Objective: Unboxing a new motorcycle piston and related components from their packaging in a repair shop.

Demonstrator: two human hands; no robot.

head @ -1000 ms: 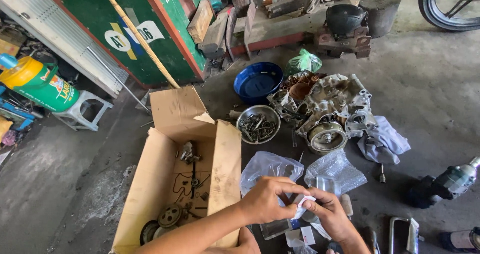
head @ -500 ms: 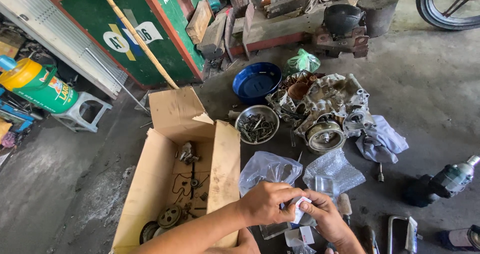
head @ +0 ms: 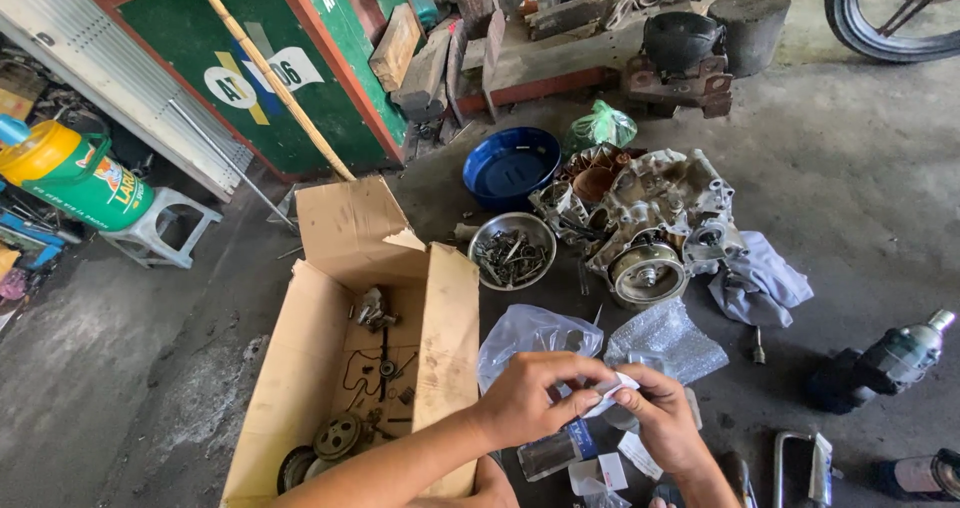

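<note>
An open cardboard box (head: 400,368) of metal parts set at the left, a small white packet (head: 612,388) pinched between the fingers of the left hand (head: 530,398) and right hand (head: 665,423) above clear plastic bags (head: 540,333), an engine case (head: 655,218) laid beyond, a grey rag (head: 760,283) at the right.
</note>
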